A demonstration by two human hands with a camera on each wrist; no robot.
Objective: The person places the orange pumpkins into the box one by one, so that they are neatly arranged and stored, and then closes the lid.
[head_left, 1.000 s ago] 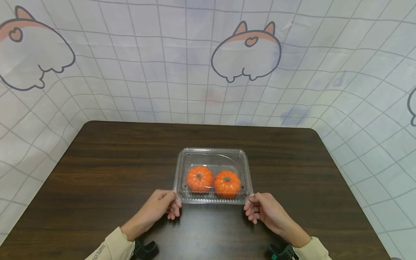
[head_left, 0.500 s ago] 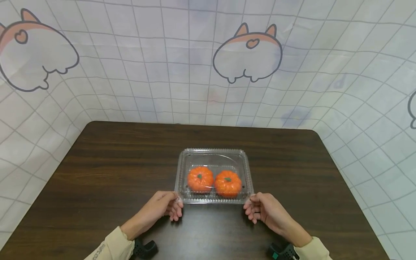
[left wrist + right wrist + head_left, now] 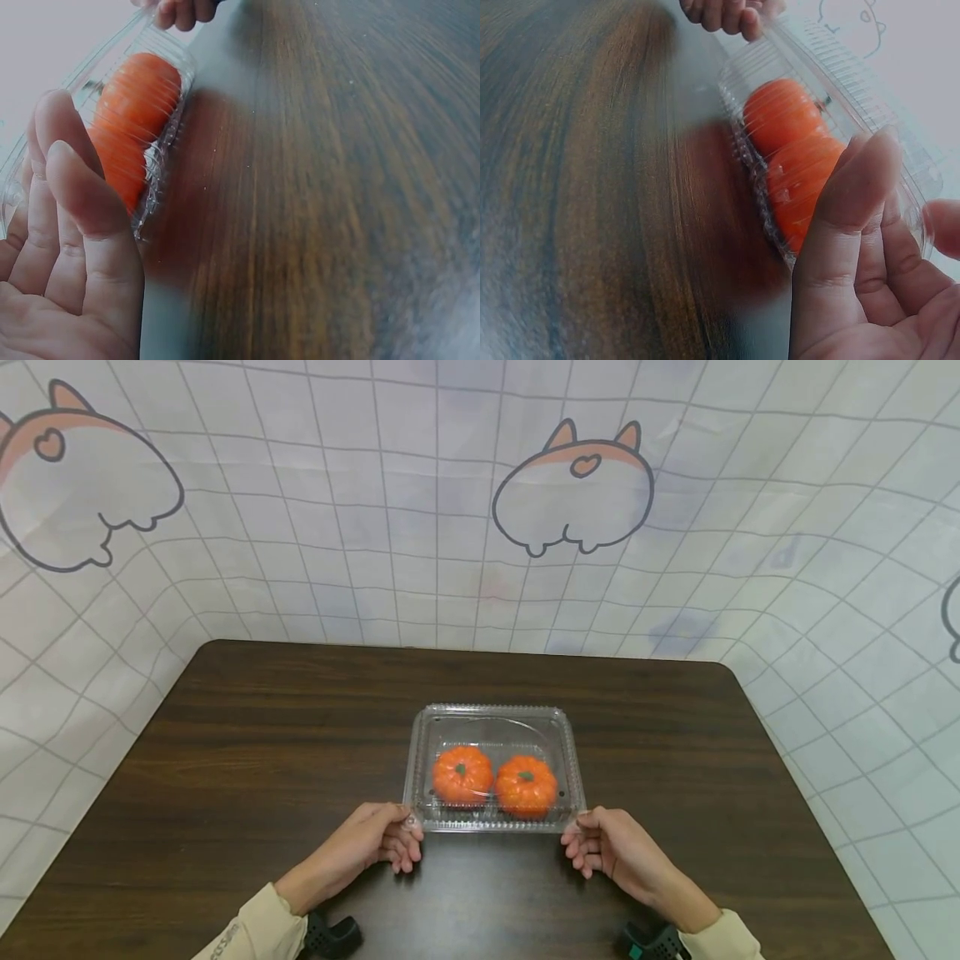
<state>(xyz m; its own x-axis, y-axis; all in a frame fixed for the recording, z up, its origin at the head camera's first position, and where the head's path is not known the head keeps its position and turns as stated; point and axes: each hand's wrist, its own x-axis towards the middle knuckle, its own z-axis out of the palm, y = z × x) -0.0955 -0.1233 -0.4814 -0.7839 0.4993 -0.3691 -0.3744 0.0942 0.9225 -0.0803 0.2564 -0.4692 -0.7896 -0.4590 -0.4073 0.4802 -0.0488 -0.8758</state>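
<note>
A clear plastic clamshell box [image 3: 491,826] lies on the table in front of me in the head view. Two small orange pumpkins with green stems, a left one [image 3: 462,783] and a right one [image 3: 527,793], sit side by side inside it. My left hand [image 3: 367,839] pinches the box's near left corner between thumb and fingers. At the near right corner, my right hand [image 3: 618,852] pinches the rim the same way. Both wrist views show the ribbed side wall with the pumpkins behind it; in the right wrist view, a thumb lies against the rim [image 3: 928,232].
The dark wood table [image 3: 285,727] stretches out on all sides of the box. Behind it hangs a white gridded cloth [image 3: 420,527] with cartoon animal drawings. Black wrist devices [image 3: 333,937] sit on both forearms.
Almost nothing differs. The head view has shifted slightly, while both hands keep their hold on the box corners and the pumpkins stay in place.
</note>
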